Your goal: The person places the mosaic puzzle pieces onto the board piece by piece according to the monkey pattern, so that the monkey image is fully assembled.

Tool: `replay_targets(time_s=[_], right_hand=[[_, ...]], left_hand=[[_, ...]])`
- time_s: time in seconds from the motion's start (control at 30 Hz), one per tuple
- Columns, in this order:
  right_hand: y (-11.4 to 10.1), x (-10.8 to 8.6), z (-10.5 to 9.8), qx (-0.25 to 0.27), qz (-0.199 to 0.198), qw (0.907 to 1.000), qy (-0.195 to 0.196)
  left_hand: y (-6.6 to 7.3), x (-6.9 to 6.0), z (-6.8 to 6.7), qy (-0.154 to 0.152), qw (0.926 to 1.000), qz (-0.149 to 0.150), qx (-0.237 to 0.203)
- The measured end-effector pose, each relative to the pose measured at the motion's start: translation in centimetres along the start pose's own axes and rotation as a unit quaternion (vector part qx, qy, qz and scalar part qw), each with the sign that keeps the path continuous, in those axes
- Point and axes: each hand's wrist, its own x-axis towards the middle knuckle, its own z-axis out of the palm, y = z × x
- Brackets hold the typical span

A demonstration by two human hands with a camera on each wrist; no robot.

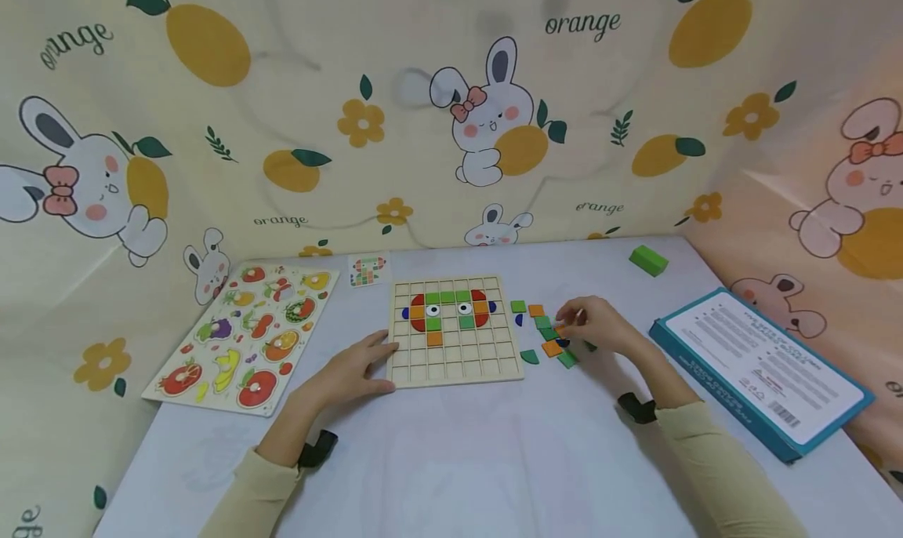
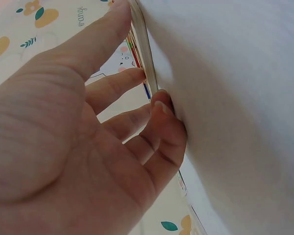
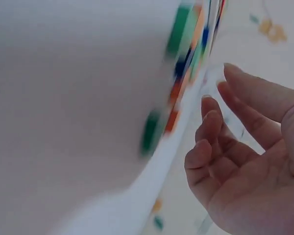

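Observation:
In the head view, a wooden grid board (image 1: 455, 361) lies in the middle of the table with red, orange, green, blue and eye pieces on it. My left hand (image 1: 353, 369) rests against the board's left edge; in the left wrist view its thumb (image 2: 100, 44) and fingers touch the board's side (image 2: 146, 49). Over loose coloured tiles (image 1: 551, 348) to the right of the board hovers my right hand (image 1: 600, 325). The right wrist view shows this hand (image 3: 250, 147) with loosely bent fingers, thumb and index slightly apart, and no piece visible between them.
A fruit puzzle board (image 1: 247, 338) lies at the left. Behind the grid board is a small pattern card (image 1: 369, 270). A green block (image 1: 648, 260) sits at the back right, and a blue-edged box (image 1: 762, 373) lies near the right edge. Patterned sheets surround the table.

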Motion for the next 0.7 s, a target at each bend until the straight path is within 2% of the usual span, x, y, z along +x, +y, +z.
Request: replay_targets(time_s=[0.17, 0.3, 0.57, 0.7], right_hand=[[3.3, -2.4, -1.7, 0.032, 0.024, 0.9991, -0.012], [4.5, -3.3, -2.0, 0.062, 0.044, 0.9968, -0.025], [5.0, -3.0, -1.5, 0.025, 0.028, 0.9992, -0.013], [4.6, -3.0, -1.4, 0.025, 0.032, 0.9991, -0.016]], left_hand=[[0.2, 0.0, -0.2, -0.006, 1.0000, -0.002, 0.000], [0.1, 0.0, -0.2, -0.005, 1.0000, -0.004, -0.002], [0.1, 0.1, -0.1, -0.005, 1.0000, -0.008, 0.002], [0.1, 0.1, -0.1, -0.006, 0.9999, -0.012, 0.004]])
